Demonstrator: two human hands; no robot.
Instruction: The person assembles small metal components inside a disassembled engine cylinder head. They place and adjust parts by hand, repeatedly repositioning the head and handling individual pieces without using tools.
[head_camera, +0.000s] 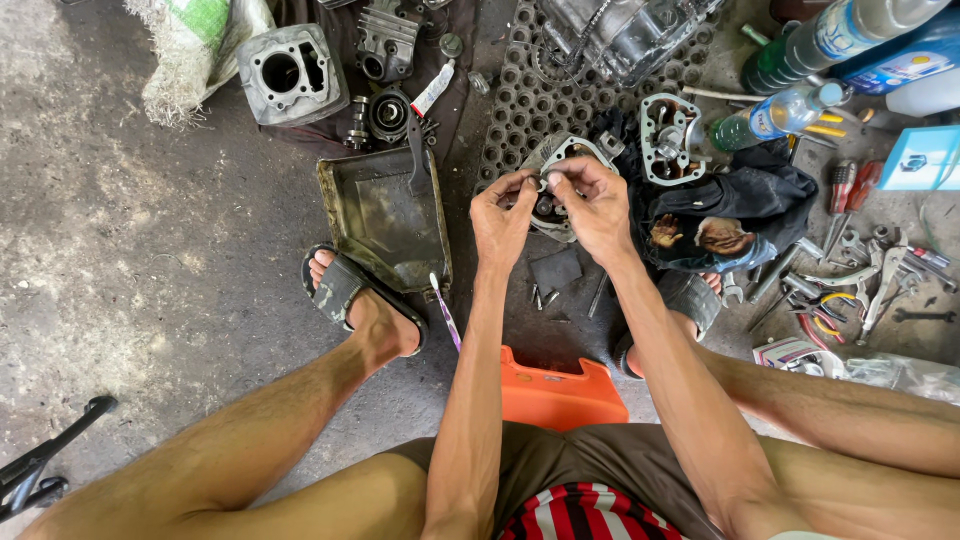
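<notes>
My left hand (503, 212) and my right hand (592, 203) meet over a grey metal engine part (556, 152) that lies on the concrete floor. The fingertips of both hands pinch a small piece between them, right above the part's round opening; the piece is too small to make out. A dark flat square (556, 269) and a few small bolts (541, 297) lie on the floor just below my hands.
A dirty metal tray (385, 215) sits to the left, my sandalled left foot (350, 295) beside it. Engine cylinder (291, 72), a black perforated mat (520, 100), a dark rag (740, 205), plastic bottles (790, 110) and several hand tools (850, 270) lie around. I sit on an orange stool (556, 392).
</notes>
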